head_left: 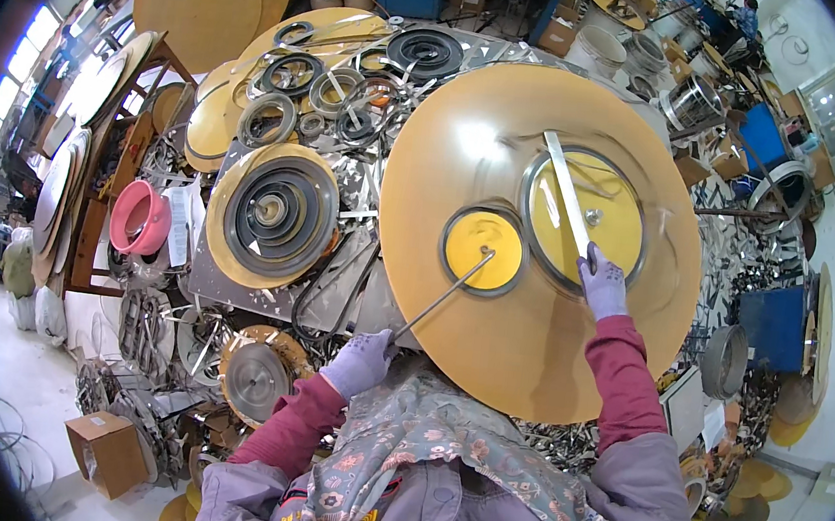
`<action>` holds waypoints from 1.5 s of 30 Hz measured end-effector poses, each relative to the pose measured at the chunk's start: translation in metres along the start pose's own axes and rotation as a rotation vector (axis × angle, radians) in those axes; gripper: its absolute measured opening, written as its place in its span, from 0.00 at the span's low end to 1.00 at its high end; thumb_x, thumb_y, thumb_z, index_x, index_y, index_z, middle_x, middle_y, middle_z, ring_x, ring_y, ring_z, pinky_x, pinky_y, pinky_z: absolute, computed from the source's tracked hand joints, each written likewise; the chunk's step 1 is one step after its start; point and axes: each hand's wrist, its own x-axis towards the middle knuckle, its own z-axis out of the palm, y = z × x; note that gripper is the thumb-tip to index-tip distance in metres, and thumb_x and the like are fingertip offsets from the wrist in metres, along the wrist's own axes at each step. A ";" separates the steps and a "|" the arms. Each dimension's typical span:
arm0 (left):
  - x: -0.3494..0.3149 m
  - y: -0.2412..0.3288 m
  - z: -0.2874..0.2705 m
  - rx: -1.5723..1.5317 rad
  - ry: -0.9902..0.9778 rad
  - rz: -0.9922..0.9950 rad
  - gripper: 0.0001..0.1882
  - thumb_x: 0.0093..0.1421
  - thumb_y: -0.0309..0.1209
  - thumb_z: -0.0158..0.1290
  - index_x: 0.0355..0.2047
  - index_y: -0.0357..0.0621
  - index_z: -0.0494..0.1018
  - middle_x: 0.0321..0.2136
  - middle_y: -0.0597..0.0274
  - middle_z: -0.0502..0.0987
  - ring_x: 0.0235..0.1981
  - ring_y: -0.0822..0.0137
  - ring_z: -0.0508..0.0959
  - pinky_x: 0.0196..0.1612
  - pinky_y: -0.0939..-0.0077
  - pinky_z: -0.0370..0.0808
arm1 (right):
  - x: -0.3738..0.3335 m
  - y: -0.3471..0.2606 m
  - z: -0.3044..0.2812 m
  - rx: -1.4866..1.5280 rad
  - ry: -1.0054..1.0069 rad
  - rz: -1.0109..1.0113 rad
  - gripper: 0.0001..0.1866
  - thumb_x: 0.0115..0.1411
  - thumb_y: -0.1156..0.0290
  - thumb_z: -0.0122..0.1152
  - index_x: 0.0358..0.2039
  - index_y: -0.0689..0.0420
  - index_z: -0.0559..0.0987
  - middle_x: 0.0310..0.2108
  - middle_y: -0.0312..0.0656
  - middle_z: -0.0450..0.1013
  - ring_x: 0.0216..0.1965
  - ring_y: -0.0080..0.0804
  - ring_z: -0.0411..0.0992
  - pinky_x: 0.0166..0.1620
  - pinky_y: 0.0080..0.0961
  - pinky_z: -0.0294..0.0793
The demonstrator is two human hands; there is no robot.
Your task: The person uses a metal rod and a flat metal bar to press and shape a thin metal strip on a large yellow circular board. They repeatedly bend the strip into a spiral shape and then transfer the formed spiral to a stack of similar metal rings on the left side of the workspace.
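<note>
In front of me lies a large round tan disc (422,211). On it sit a bigger yellow disc with a dark ring around its edge (612,241) and a smaller yellow disc with a dark rim (502,244). My gloved left hand (359,361) is closed on a thin metal rod (444,297), whose far tip meets the middle of the smaller disc. In my gloved right hand (603,280) is the near end of a flat pale metal strip (565,192), which slants across the bigger yellow disc. Whether the strip touches that disc I cannot tell.
Left of the large disc, a round board (226,260) carries nested dark rings. Several loose rings (293,74) and metal offcuts cover the bench behind it. A pink round tub (139,218) stands at the left, a cardboard box (111,454) on the floor. A blue bin (773,327) stands right.
</note>
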 end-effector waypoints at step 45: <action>-0.056 -0.039 -0.022 -0.035 0.040 -0.153 0.10 0.58 0.31 0.47 0.32 0.35 0.69 0.25 0.39 0.75 0.32 0.40 0.75 0.34 0.52 0.70 | -0.244 -0.077 -0.019 0.106 -0.269 -0.133 0.26 0.55 0.57 0.59 0.55 0.43 0.69 0.29 0.48 0.70 0.30 0.43 0.72 0.31 0.37 0.72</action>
